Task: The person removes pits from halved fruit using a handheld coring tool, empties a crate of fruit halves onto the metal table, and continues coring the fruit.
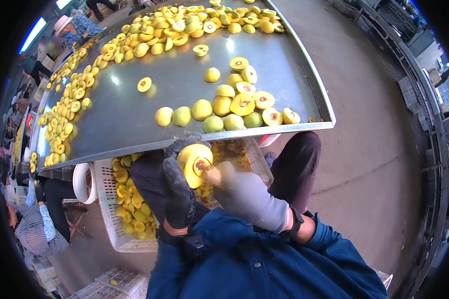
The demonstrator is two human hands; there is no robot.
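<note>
My left hand [176, 187], in a dark, stained glove, is wrapped round a halved yellow peach [188, 155], its cut face and reddish-brown pit cavity turned towards my right. My right hand [249, 197], in a light grey glove, is closed and slightly smeared by motion. Its fingertips meet the cut face near the pit; whatever they grip there is too blurred to make out. Just beyond my hands, peach halves [242, 104] lie near the front edge of the metal table [134, 114], some cut side up, others skin side up.
A white crate [107, 209] at my left leg holds many yellow halves [137, 212]. Another crate [262, 162] with yellow scraps stands between my knees. A white bucket [85, 183] is to the left. Other people [40, 224] sit along the left side. A larger peach pile [159, 32] covers the table's far side.
</note>
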